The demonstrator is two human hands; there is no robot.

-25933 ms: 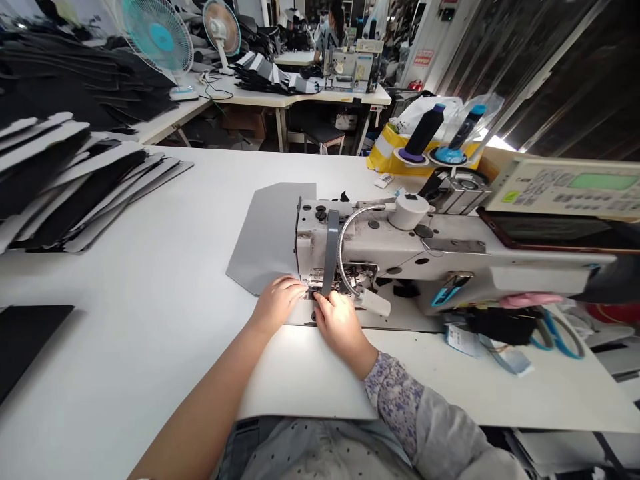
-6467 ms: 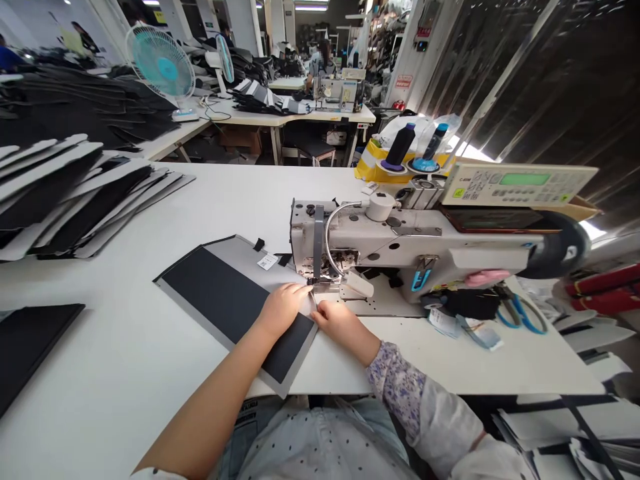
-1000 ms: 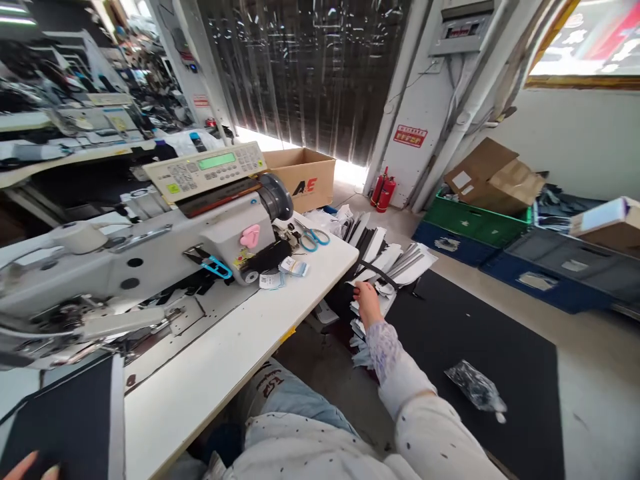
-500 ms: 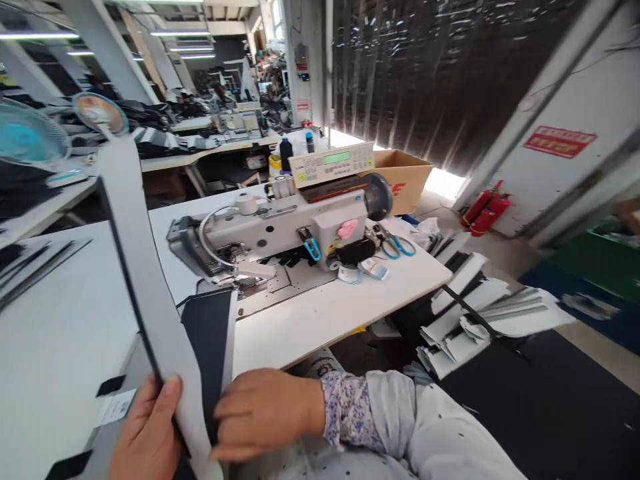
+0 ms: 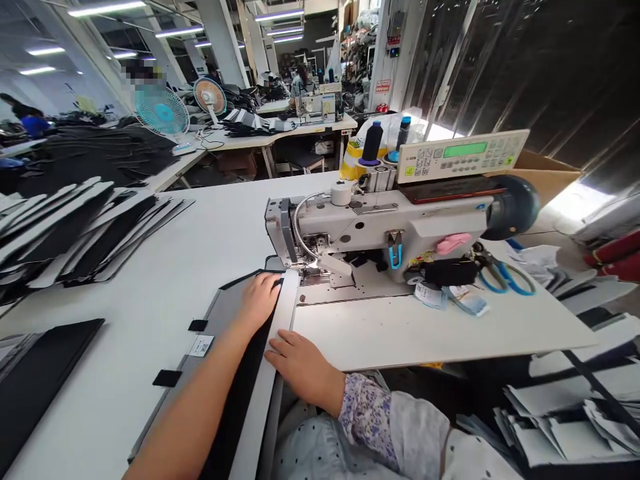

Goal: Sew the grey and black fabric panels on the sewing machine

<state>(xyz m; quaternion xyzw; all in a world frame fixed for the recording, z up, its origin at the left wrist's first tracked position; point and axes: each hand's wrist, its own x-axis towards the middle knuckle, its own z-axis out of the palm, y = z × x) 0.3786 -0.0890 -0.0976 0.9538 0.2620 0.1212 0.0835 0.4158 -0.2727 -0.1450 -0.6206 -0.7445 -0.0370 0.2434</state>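
Note:
My left hand [image 5: 259,305] lies with fingers stretched forward on a black and grey fabric panel [image 5: 223,310], close to the presser foot of the sewing machine [image 5: 370,220]. A long light-grey strip [image 5: 286,300] lies along the panel's right edge, its far end at the foot. Nearer my body, my right hand [image 5: 305,370] rests its extended fingers on the strip's right edge. A white label [image 5: 201,346] and black tabs [image 5: 167,379] show on the panel. My left forearm hides part of the panel.
Stacks of fabric pieces [image 5: 75,233] and a dark folded panel [image 5: 55,373] lie on the left. Blue-handled scissors [image 5: 507,277] and paper tags [image 5: 430,295] sit right of the machine. Thread cones [image 5: 373,141] stand behind it. More cut pieces [image 5: 565,420] hang lower right.
The strip, held up in my left hand before, now lies along the panel. My left hand has moved forward to the machine, letting go of its grip. The view has turned left.

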